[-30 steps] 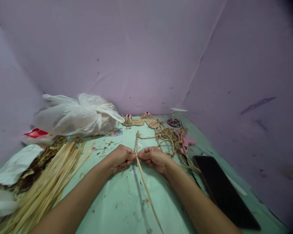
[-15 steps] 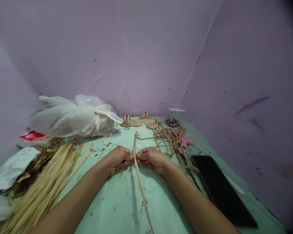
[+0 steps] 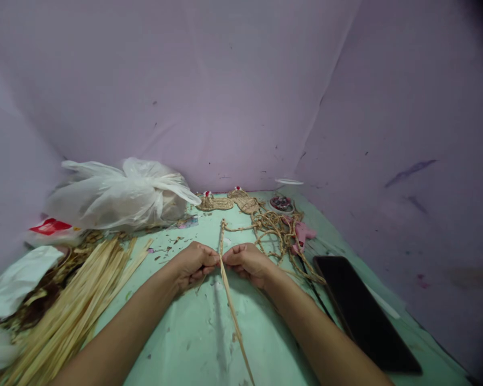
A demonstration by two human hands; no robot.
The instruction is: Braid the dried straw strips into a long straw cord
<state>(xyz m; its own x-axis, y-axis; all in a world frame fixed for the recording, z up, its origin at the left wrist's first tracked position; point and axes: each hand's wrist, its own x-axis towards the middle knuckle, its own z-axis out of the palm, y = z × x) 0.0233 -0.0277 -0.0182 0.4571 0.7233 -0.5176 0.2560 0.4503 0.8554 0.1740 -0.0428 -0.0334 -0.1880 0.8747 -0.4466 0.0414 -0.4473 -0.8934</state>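
Observation:
My left hand (image 3: 198, 264) and my right hand (image 3: 247, 262) meet at the middle of the table, both closed in a pinch on a braided strip of dried plant fibre (image 3: 222, 240). The braid runs away from me past my fingertips, then bends right into a loose heap of braided cord (image 3: 279, 230). From the pinch a pale flat strand (image 3: 232, 308) stretches back toward me and leaves the lower edge. Further fine strands between the fingertips are too small to make out.
Pale dried strips (image 3: 70, 305) and a knotted white plastic bag (image 3: 121, 198) lie on the left. Two woven slipper shapes (image 3: 215, 203) rest by the wall. At right are a pink glue gun (image 3: 305, 232), a dish of beads (image 3: 282, 203) and a black phone-like slab (image 3: 364, 313).
Both hands stay pinched at nearly the same spot on the braid. The whole view has shifted very slightly; the objects on the table lie as before.

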